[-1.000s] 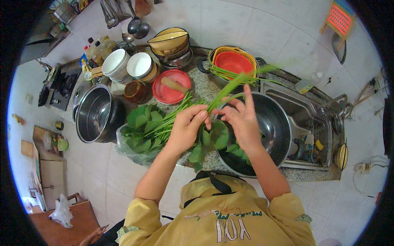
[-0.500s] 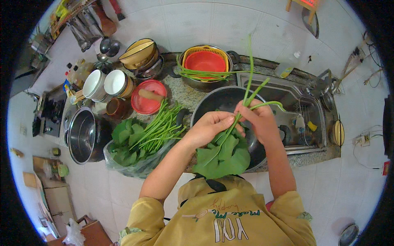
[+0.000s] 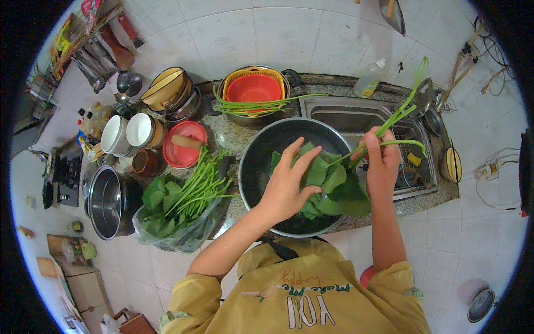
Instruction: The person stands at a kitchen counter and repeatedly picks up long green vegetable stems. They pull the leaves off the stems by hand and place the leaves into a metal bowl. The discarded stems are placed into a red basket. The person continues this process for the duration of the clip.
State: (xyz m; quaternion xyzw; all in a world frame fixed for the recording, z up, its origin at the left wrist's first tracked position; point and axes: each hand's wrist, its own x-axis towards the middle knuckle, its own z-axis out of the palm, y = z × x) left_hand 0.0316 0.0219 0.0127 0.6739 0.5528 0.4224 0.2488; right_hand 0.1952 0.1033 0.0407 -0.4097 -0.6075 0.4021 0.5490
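Several stems (image 3: 397, 117) sit between clamped fingers of right hand (image 3: 382, 173); left hand (image 3: 283, 195), fingers apart, beside leaves (image 3: 334, 179).

Soft, fairly bright light spreads evenly, with pale glints inside the steel pot (image 3: 107, 204) at left. Wall tiles (image 3: 283, 33) curve toward the black fisheye rim, blue-fringed at left; outer details look soft.

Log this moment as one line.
left hand: spread, at broad green leaves | right hand: gripping long green stems | under leaves: large round dark metal pan
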